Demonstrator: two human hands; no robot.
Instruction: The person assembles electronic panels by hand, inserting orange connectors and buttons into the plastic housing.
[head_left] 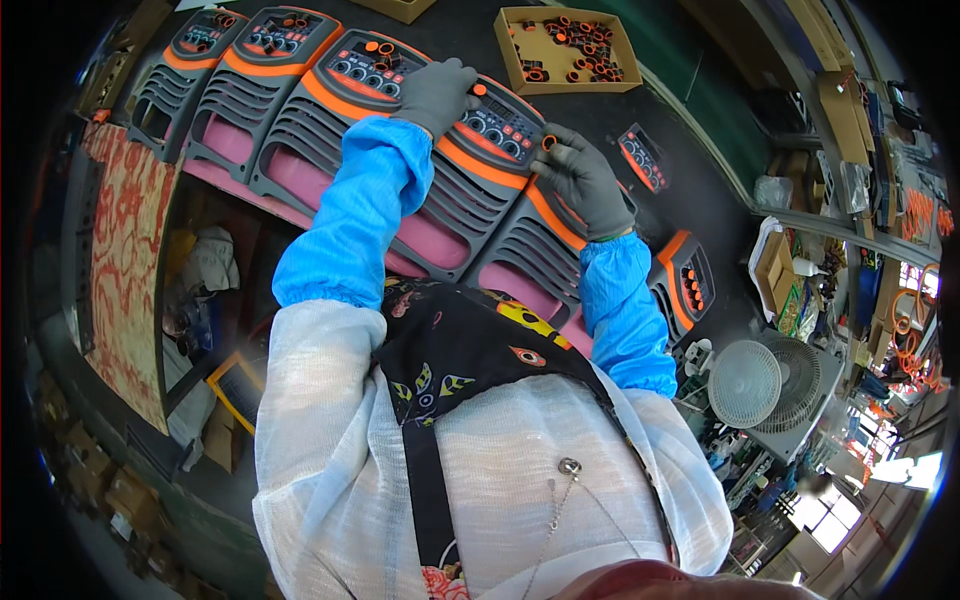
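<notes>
Board, red-and-cream pattern, at far left. Then a slanting row of grey-and-orange housings, slatted, with pink surface visible through the openings. First housing, second housing, third housing, side by side. Pale print around round dials on the panels (too small to make out reliably). Loose orange-ringed knobs on third housing: at least three.

Left hand, grey-gloved, in blue sleeve: fingers bent, partly closed, at upper left of fourth housing. Impossible to tell whether gripping anything (finger undersides hidden). Just beside the fingertips, one orange knob.

Between thumb and fingers of right hand, also gloved, closed to a pinch: one orange-rimmed knob, near right end of fourth panel. Above, one shallow cardboard box with dozens of similar knobs (piled, uncountable). Behind right hand, fifth housing, partly covered.

Farther right, one control panel, printed, on dark bench; below, sixth housing, apart from the row. Lower right, two round fan grilles.
</notes>
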